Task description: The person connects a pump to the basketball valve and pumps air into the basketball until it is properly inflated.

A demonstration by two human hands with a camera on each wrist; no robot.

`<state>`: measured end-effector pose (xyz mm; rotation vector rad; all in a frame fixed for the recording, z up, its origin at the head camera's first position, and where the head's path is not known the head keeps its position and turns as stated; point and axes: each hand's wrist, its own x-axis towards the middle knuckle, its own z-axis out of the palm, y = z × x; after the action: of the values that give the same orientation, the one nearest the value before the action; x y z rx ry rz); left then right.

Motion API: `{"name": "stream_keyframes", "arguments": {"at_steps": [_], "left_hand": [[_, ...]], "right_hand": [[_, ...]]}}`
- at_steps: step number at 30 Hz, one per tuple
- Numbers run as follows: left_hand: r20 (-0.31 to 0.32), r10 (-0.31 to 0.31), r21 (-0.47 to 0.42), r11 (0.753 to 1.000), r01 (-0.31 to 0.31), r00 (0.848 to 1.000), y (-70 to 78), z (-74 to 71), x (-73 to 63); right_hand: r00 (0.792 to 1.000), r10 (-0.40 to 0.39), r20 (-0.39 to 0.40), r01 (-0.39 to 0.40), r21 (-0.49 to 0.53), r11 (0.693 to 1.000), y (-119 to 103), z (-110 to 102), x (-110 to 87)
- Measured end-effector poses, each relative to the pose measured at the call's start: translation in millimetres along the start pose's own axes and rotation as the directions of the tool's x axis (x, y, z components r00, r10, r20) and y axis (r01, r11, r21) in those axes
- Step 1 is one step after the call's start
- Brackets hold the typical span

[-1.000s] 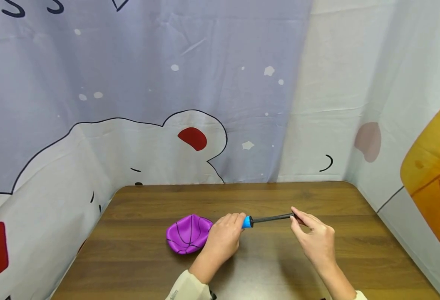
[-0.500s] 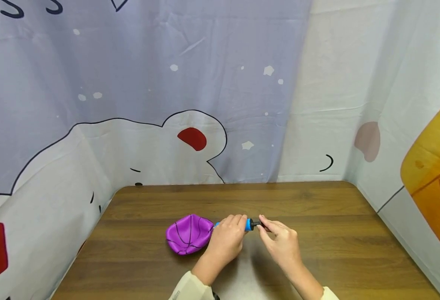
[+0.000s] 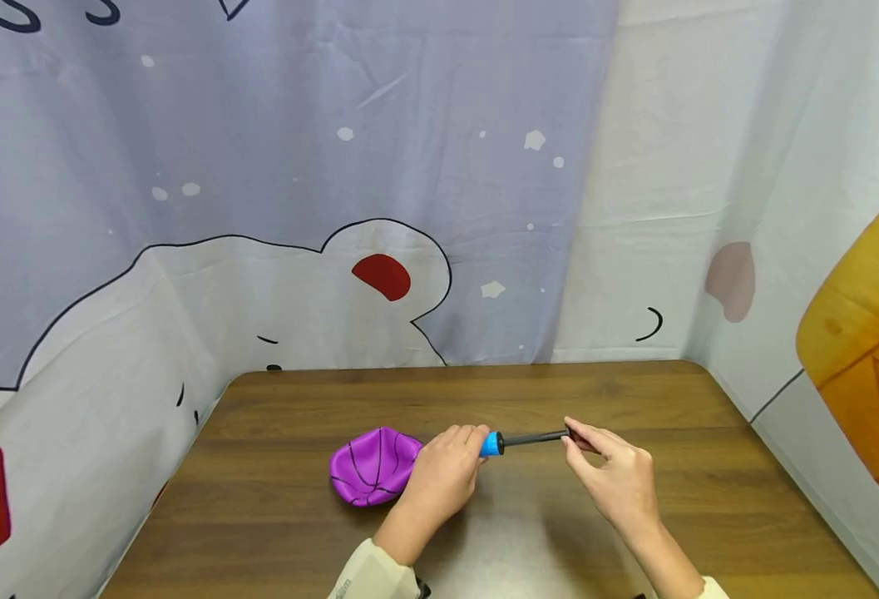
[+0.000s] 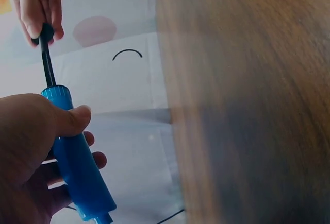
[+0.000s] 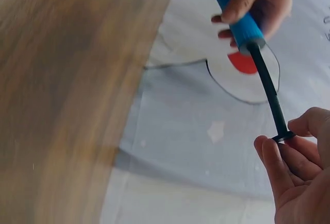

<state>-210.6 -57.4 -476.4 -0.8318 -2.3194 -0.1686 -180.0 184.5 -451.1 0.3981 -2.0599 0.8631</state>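
Observation:
My left hand grips the blue barrel of a small hand pump, its thumb and fingers wrapped round it. Out of the barrel's right end a black plunger rod is drawn out to the right. The fingertips of my right hand pinch the black end disc of that rod. A purple ball with black lines, dented and partly flat, sits just left of my left hand. In the right wrist view the pump's far end meets the ball; the exact joint is too small to tell.
Both hands work above a brown wooden table. A printed cloth in blue-grey and white hangs behind the table and along both sides.
The right hand first pushed the rod left into the barrel, then drew it back out to the right. The left hand and the ball stayed almost in place.

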Motion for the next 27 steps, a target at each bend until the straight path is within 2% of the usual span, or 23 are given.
{"name": "stream_keyframes", "arguments": {"at_steps": [7, 11, 14, 17, 22, 27], "left_hand": [[0.036, -0.024, -0.007, 1.0, 0.024, 0.999, 1.5, -1.6, 1.5], [0.04, -0.046, 0.017, 0.999, 0.045, 0.998, 3.8, -3.1, 3.9], [0.044, -0.055, 0.04, 0.998, 0.054, 0.997, 6.2, -4.8, 4.5], [0.049, -0.054, 0.052, 0.997, 0.052, 0.997, 8.9, -5.2, 4.8], [0.043, -0.055, 0.054, 0.997, 0.053, 0.998, 11.3, -4.4, 4.2], [0.044, -0.041, 0.009, 0.999, 0.041, 0.998, 8.6, -3.5, 2.8]], "right_hand": [[0.996, 0.046, -0.072, -0.047, -0.018, 0.999, 5.3, -10.2, 0.4], [0.992, 0.054, -0.114, -0.057, -0.026, 0.998, -3.2, -0.7, -2.4], [0.991, 0.023, -0.132, -0.026, -0.025, 0.999, -12.3, 12.8, -5.3], [0.994, 0.004, -0.113, -0.003, 0.008, 1.0, -21.3, 28.7, -9.6], [0.999, -0.014, -0.029, 0.017, 0.079, 0.997, -32.2, 49.6, -15.7], [0.999, -0.035, -0.018, 0.037, 0.09, 0.995, -30.1, 47.7, -14.5]]}}
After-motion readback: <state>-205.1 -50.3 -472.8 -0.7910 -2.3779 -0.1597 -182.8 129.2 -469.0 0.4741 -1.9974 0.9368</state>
